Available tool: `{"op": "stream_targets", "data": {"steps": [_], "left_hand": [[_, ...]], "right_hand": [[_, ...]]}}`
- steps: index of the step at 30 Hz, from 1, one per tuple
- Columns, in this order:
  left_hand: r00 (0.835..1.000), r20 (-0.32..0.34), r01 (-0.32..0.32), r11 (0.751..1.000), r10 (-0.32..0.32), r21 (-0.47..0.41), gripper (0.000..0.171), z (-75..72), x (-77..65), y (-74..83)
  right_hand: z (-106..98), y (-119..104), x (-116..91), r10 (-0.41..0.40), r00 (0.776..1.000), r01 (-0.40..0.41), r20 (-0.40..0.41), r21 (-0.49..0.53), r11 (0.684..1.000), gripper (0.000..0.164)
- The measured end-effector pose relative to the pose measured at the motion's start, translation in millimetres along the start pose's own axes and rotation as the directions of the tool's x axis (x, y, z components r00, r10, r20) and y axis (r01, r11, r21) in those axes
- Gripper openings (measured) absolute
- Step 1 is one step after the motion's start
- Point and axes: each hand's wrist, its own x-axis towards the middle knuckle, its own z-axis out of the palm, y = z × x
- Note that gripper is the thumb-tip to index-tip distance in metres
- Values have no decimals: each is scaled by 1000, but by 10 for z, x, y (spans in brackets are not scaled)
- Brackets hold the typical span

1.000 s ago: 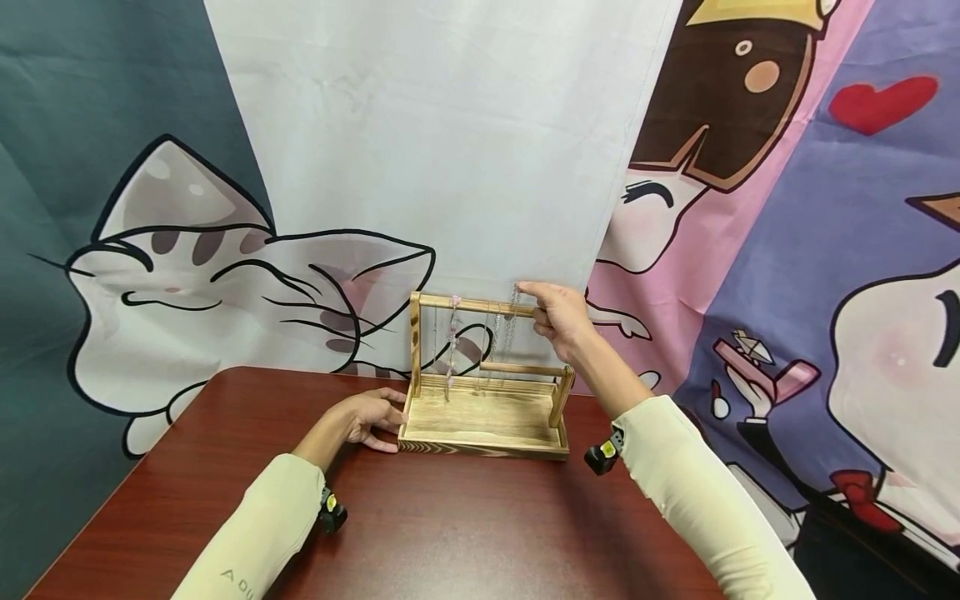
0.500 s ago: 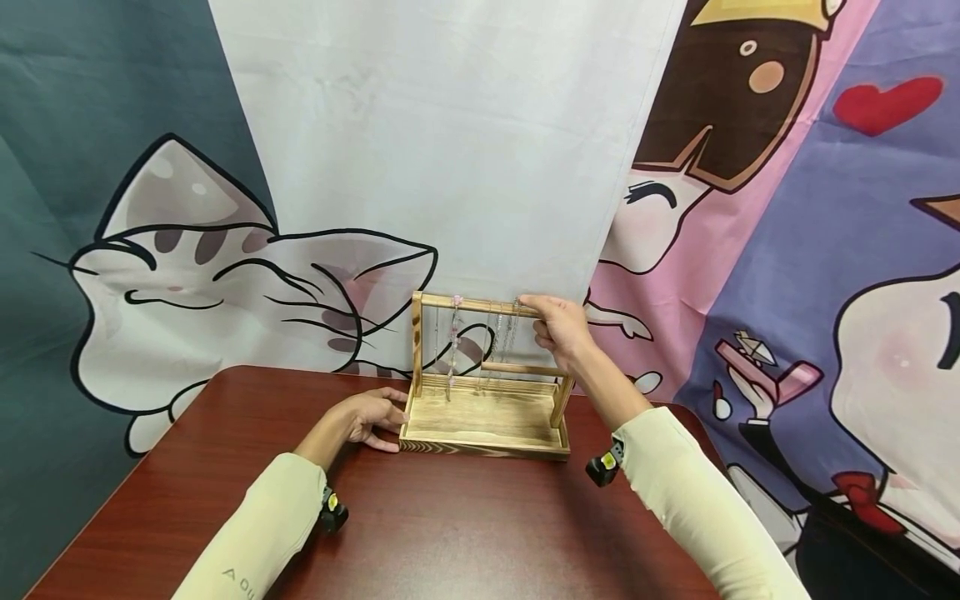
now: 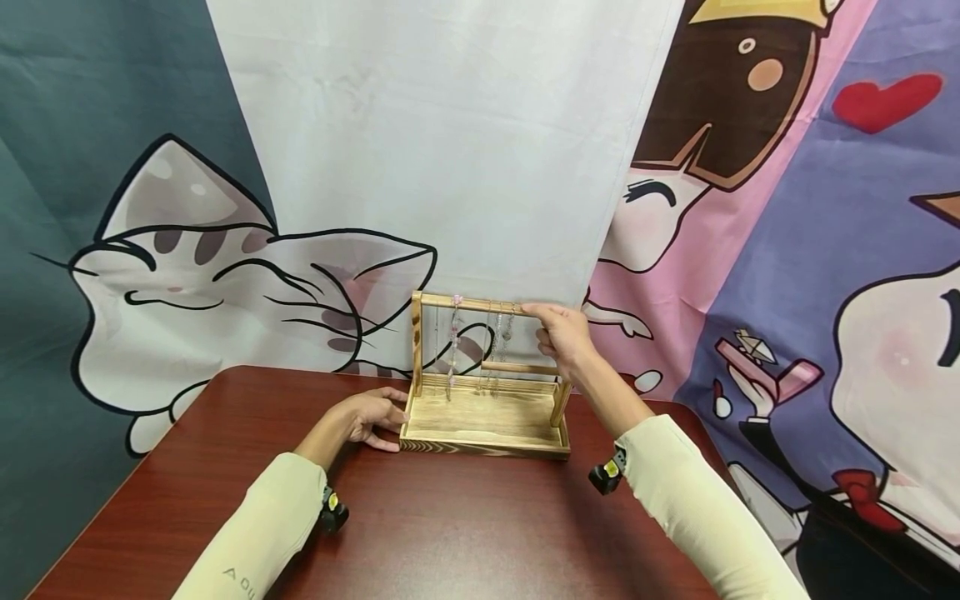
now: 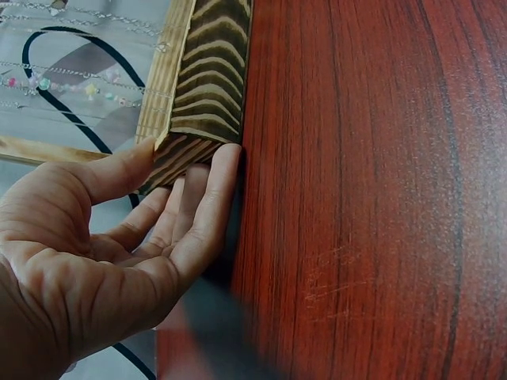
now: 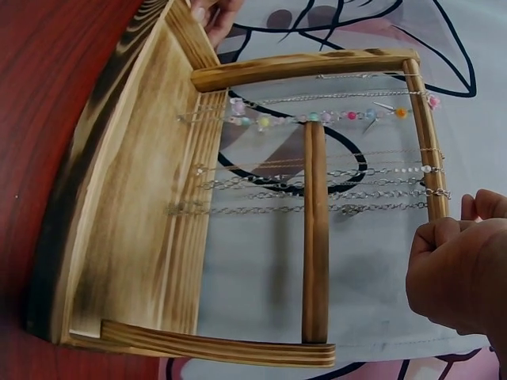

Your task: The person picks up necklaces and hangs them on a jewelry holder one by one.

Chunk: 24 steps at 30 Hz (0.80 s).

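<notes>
A wooden necklace stand (image 3: 487,418) with a shallow tray and two crossbars stands at the table's far edge. My left hand (image 3: 366,417) grips the tray's left end, thumb on the upper rim and fingers along the lower side, as the left wrist view shows. Around the right end of the top bar (image 3: 474,305), my right hand (image 3: 564,335) has its fingers curled; its fingertips are partly hidden. Several necklaces hang from that bar: a pastel beaded necklace (image 5: 326,117) towards the left, then thin chains, with a silver chain necklace (image 5: 388,207) closest to my right hand.
The lower bar (image 5: 315,237) and its short post stand at the tray's right side. Behind the stand hangs a printed cloth (image 3: 480,167) with cartoon figures. The reddish-brown table (image 3: 465,525) stretches towards me in front.
My right hand has come down from just above the top bar to its right end. The silver chain it held raised now hangs from the bar. My left hand stays put.
</notes>
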Motion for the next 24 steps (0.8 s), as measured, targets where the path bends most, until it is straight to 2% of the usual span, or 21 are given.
{"op": "stream_targets", "data": {"steps": [7,15,24], "left_hand": [[1000,3,4,1000,-4,-1,59,0,-14,0],[1000,-6,-6,1000,6,7,59,-11,-49,-11],[999,-18,-37,999,37,27,53,48,-35,-42]], "right_hand": [[-51,96,-31,-10,1000,10,-6,8,1000,16],[-122,190,-105,-2,1000,2,-7,68,998,16],[-324,296,-260,-35,999,34,-36,-23,999,13]]}}
